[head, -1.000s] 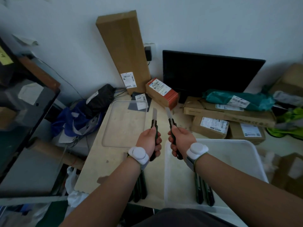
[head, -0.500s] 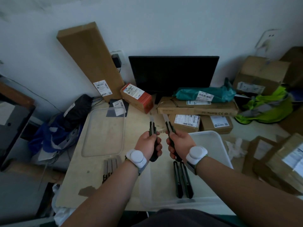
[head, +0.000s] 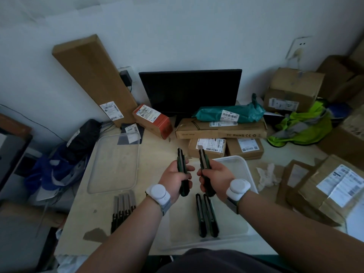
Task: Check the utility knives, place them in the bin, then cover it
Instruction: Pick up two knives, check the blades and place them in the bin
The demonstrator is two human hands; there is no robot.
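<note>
Gripping one knife each, left hand (head: 175,176) and right hand (head: 216,179); two knives (head: 206,215) in bin (head: 247,170).

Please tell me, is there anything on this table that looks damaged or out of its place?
A dark irregular patch near the table's front left edge looks like chipped surface. A crumpled white tissue lies loose right of the bin. The knives look orderly.

Left hand (head: 175,177) gripping green utility knife (head: 181,164), right hand (head: 215,178) gripping second knife (head: 203,162), both upright above clear bin (head: 248,172). Two knives (head: 206,217) inside bin. Row of knives (head: 123,209) left of bin on worktop (head: 157,146); lid (head: 114,162) beyond row.
</note>
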